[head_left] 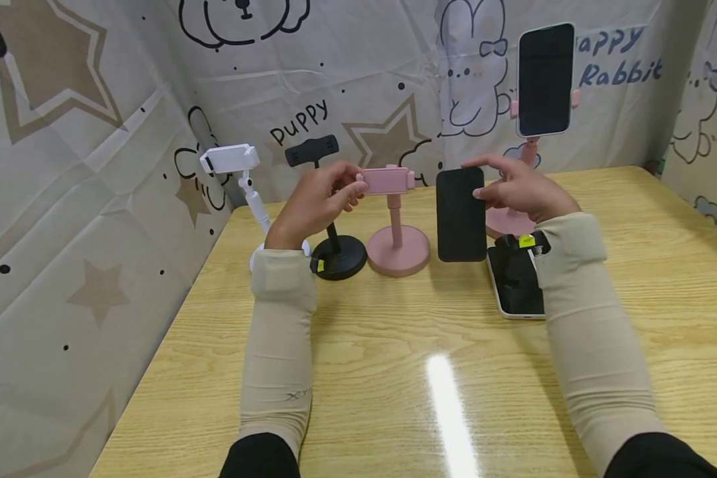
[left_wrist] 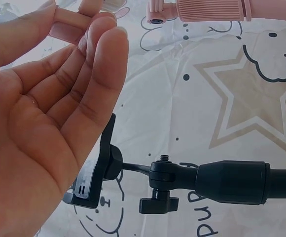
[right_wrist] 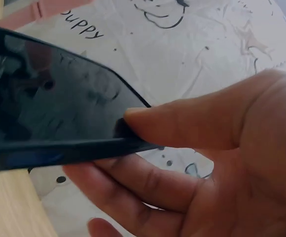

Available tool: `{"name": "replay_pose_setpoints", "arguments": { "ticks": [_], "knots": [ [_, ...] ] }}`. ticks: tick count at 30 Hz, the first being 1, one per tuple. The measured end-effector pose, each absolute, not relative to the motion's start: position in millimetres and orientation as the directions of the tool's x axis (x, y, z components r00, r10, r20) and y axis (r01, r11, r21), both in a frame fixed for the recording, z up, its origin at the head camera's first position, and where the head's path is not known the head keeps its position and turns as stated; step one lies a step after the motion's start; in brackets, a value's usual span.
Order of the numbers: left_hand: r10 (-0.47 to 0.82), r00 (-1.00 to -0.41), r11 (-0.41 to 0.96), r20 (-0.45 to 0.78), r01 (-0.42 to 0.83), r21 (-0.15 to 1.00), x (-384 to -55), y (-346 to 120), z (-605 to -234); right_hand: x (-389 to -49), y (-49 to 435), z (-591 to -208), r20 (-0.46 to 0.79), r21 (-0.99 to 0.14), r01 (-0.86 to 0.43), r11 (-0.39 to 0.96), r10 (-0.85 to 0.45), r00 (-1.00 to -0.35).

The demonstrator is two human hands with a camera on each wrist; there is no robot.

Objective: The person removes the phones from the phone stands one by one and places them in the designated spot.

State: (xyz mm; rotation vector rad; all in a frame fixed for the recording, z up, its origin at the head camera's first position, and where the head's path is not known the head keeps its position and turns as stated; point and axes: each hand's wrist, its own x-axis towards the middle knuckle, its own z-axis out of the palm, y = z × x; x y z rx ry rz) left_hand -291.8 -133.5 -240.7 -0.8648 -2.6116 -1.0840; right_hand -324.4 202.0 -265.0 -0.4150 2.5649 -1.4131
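My left hand (head_left: 317,202) pinches the left end of the clamp on a pink phone stand (head_left: 387,180), thumb in front and fingers behind. In the left wrist view the pink clamp end (left_wrist: 68,29) sits between thumb and fingertips. My right hand (head_left: 524,188) holds a dark smartphone (head_left: 461,216) upright by its upper right side, just right of that stand and above the table. The right wrist view shows the thumb (right_wrist: 177,121) on the screen of the phone (right_wrist: 59,94), with fingers behind it.
A black phone stand (head_left: 339,257) and a white one (head_left: 230,159) stand at left. Behind my right hand a second pink stand (head_left: 504,221) carries a phone (head_left: 546,79). Another phone (head_left: 516,285) lies on the wooden table (head_left: 382,385) under my right wrist. Printed cloth (head_left: 358,60) hangs behind.
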Motion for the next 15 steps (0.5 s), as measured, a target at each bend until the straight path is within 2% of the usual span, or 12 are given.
{"name": "replay_pose_setpoints", "arguments": {
  "ticks": [7,15],
  "knots": [
    [0.440,-0.815,0.569,0.378,0.578,0.585,-294,-135,-243,-333,204,-280,-0.107,-0.830,-0.163,0.533,-0.440,-0.892],
    [0.440,-0.821,0.569,0.364,0.568,0.595,-294,-134,-243,-337,204,-292,-0.243,-0.841,-0.050,0.539,-0.458,-0.855]
  ]
}}
